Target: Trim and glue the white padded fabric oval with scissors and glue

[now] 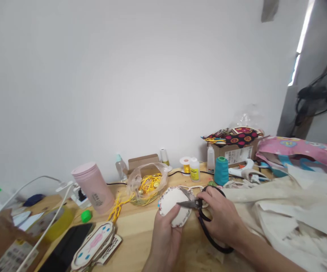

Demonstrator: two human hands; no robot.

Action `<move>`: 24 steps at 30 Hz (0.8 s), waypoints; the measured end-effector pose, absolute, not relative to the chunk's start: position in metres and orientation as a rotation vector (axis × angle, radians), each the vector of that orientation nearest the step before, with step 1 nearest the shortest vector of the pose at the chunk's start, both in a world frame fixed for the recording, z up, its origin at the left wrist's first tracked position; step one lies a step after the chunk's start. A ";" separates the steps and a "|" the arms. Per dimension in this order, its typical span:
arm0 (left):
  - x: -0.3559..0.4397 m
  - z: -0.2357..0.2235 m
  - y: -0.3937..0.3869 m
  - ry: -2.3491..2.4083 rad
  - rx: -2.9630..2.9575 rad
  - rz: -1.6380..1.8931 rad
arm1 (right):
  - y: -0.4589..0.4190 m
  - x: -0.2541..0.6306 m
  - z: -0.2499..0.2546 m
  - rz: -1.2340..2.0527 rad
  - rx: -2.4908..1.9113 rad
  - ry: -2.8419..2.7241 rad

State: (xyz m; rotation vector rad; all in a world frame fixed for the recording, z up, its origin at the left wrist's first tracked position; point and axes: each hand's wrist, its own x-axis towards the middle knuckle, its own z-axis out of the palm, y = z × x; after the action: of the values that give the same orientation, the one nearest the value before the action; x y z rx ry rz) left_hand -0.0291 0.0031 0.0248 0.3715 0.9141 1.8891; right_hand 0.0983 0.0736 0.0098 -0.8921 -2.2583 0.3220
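Note:
My left hand [165, 238] grips a round cream fabric piece [172, 204] with a patterned trim along its edge, holding it just above the wooden table [135, 230]. My right hand [222, 215] is closed through the large black handles of a pair of scissors [191, 204]. The blades are parted and lie across the upper right of the fabric piece. A flat wooden cut-out lies just behind the fabric piece, partly hidden by it.
A pink tumbler [93, 185], a bag of yellow cord [148, 183], a teal thread cone [221, 170], small bottles and a cardboard box [235, 153] stand along the wall. Cream cloth [293, 211] is piled at right. A phone [67, 247] and painted wooden plaques [95, 241] lie at left.

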 end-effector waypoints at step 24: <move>-0.031 0.026 0.002 1.045 0.438 1.883 | 0.082 0.100 -0.001 0.317 -0.998 -2.244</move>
State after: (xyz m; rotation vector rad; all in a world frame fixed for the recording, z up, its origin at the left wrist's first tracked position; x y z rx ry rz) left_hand -0.0311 0.0016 0.0261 0.4381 1.0447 1.8835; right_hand 0.1005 0.0820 -0.0008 -0.9984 -2.2444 0.3166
